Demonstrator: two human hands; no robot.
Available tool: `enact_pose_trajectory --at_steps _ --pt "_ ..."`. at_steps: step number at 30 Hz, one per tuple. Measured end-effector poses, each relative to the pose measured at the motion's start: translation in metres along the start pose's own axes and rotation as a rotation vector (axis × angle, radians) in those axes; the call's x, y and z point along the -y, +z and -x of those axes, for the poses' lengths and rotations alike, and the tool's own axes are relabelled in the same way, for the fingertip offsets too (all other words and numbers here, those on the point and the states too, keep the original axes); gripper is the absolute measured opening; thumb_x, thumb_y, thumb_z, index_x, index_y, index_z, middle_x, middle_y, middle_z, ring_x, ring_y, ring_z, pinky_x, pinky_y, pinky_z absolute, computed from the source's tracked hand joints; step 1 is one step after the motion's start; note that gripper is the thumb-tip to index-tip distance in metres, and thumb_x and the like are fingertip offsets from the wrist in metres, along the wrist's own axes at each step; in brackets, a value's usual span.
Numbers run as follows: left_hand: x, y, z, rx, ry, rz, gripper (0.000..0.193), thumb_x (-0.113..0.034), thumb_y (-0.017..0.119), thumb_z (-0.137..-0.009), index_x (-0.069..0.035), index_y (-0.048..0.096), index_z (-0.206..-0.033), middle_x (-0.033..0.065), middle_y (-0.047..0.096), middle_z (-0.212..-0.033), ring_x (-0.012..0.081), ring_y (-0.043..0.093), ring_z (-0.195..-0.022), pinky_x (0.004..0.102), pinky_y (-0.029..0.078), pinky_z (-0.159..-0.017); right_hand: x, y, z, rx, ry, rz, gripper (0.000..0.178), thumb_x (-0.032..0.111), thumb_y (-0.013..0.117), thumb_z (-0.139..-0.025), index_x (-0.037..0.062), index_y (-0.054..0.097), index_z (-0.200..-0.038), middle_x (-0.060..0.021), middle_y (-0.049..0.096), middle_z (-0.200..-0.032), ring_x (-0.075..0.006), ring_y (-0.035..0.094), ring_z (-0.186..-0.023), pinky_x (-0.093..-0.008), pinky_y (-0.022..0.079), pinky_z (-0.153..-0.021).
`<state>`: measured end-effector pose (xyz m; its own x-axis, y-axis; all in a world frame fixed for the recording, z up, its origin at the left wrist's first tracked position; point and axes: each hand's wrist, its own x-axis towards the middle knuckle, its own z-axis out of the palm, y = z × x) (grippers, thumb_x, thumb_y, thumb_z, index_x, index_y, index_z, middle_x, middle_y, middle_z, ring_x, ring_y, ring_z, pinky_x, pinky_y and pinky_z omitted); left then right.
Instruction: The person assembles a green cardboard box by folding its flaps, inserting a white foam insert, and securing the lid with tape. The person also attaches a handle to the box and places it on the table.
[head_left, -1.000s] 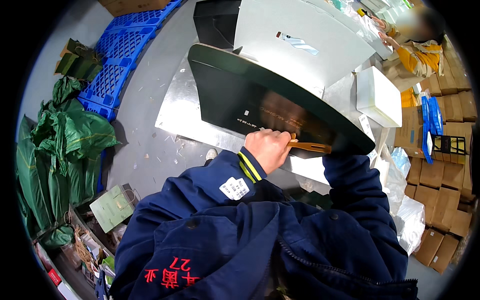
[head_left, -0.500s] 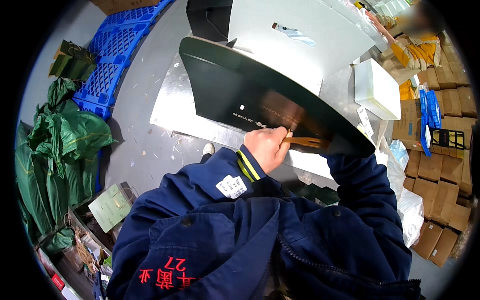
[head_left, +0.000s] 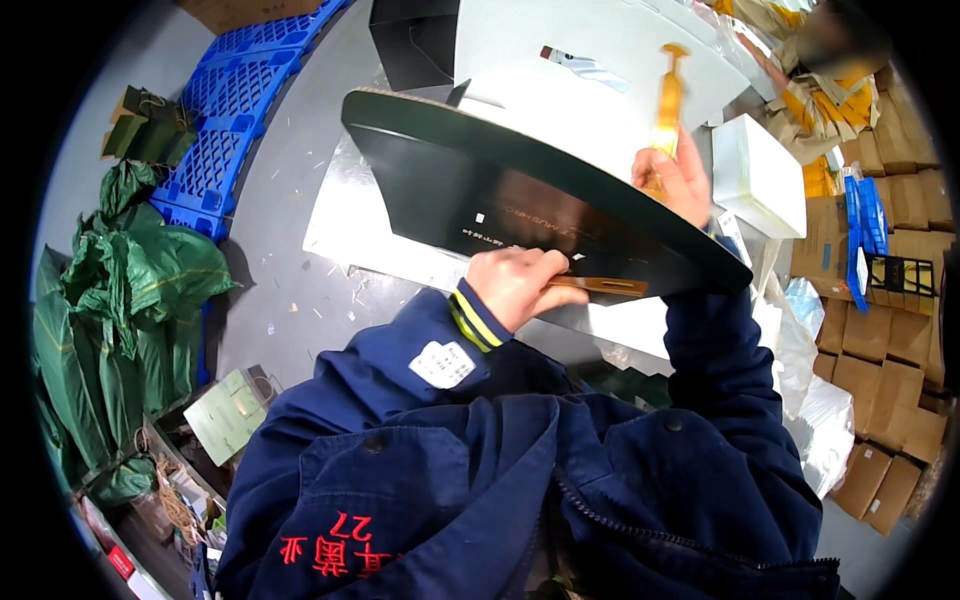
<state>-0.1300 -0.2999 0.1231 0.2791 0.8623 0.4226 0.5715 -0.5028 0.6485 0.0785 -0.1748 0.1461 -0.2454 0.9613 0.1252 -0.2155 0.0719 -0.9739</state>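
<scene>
A large dark green box panel (head_left: 430, 190) with faint gold print and a pale edge stands tilted before me above the table. My left hand (head_left: 515, 285) is closed at its lower edge, with a flat orange-brown strap (head_left: 610, 286) running rightward from its thumb and fingers along the panel. Beyond the panel's far edge, my right hand (head_left: 678, 182) is raised and closed on a shiny golden-orange strap handle (head_left: 668, 100) with a T-shaped end, slightly blurred. Whether both strap pieces are one is hidden by the panel.
A large white box (head_left: 520, 60) lies behind the panel, beside a black box (head_left: 415, 45). A white foam block (head_left: 757, 175) stands right. Blue pallets (head_left: 225, 130) and green sacks (head_left: 130, 290) are left; brown cartons (head_left: 880, 370) fill the right. A co-worker's sleeve (head_left: 850, 105) shows far right.
My right hand has come up from behind the panel, lifting the golden-orange strap handle into view. My left hand has shifted slightly left, and the panel has tilted a little.
</scene>
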Motion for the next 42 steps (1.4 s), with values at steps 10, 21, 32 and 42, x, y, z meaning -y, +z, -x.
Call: enact_pose_trajectory --at_steps 10,21,32,42 --pt "0.031 -0.233 -0.022 -0.569 -0.06 0.037 0.036 -0.01 0.033 -0.098 0.002 0.036 -0.132 0.0137 0.057 -0.096 0.0135 0.051 -0.074 0.0242 0.044 -0.057 0.06 -0.035 0.128 -0.321 -0.188 -0.032 0.048 0.041 0.037 -0.094 -0.0001 0.045 -0.118 -0.0057 0.051 -0.074 -0.0057 0.034 -0.048 -0.0167 0.029 -0.045" --pt "0.118 -0.094 -0.172 1.064 0.124 0.501 0.032 -0.014 0.048 -0.093 0.003 0.051 -0.119 0.011 0.061 -0.104 0.0162 0.057 -0.093 0.027 0.045 -0.083 0.001 0.112 0.188 -0.604 0.049 0.559 0.014 0.005 0.064 -0.081 0.0003 0.059 -0.093 -0.0082 0.057 -0.067 -0.0146 0.055 -0.057 -0.0264 0.042 -0.053" --pt "0.061 -0.038 -0.144 1.477 0.56 0.476 0.034 -0.018 0.047 -0.092 0.001 0.051 -0.12 0.0109 0.061 -0.098 0.0183 0.058 -0.08 0.0286 0.048 -0.071 -0.031 0.189 0.164 -0.97 0.037 1.399 0.032 -0.005 0.057 -0.078 0.0053 0.06 -0.107 -0.0104 0.056 -0.068 -0.0255 0.056 -0.057 -0.0287 0.047 -0.054" --pt "0.084 0.009 -0.133 1.476 0.436 0.564 0.033 -0.017 0.042 -0.092 0.0 0.052 -0.118 0.0101 0.063 -0.08 0.0163 0.058 -0.053 0.0264 0.049 -0.05 -0.02 0.158 0.156 -0.668 -0.01 1.764 0.04 0.004 0.059 -0.071 0.0135 0.058 -0.11 -0.0018 0.053 -0.071 -0.0185 0.054 -0.063 -0.0289 0.044 -0.054"
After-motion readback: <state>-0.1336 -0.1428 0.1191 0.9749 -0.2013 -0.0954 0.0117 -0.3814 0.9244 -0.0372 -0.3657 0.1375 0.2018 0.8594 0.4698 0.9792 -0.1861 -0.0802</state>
